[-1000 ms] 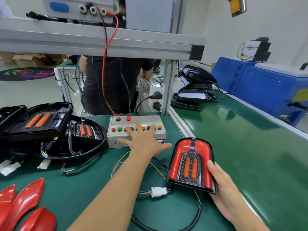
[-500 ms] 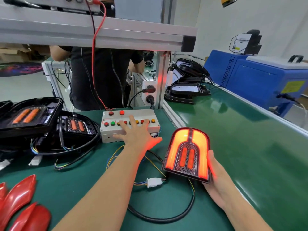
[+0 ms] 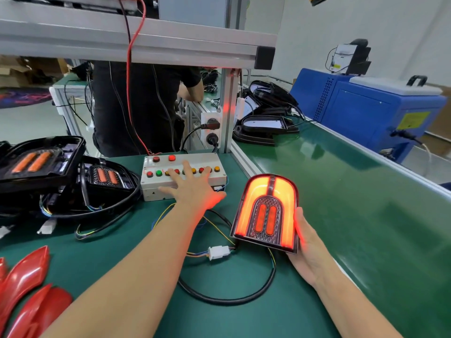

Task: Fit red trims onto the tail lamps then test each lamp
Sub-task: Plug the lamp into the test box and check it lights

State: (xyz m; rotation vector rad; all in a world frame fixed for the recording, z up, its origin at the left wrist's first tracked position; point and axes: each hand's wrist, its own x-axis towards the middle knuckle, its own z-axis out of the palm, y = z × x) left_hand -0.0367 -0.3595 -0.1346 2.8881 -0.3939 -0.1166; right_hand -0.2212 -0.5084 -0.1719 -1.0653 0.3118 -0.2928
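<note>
Now-lit tail lamp tilts in right hand, left hand pressing button box

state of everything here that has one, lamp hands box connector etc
tail lamp: lit, glowing red-orange, tilted up
right hand: holds the lamp's edge
left hand: fingers spread on the button box
white connector: plugged together
lamps at left: unlit
red trims: loose on the bench

White walls surround a green-topped bench beneath an aluminium frame.
</note>
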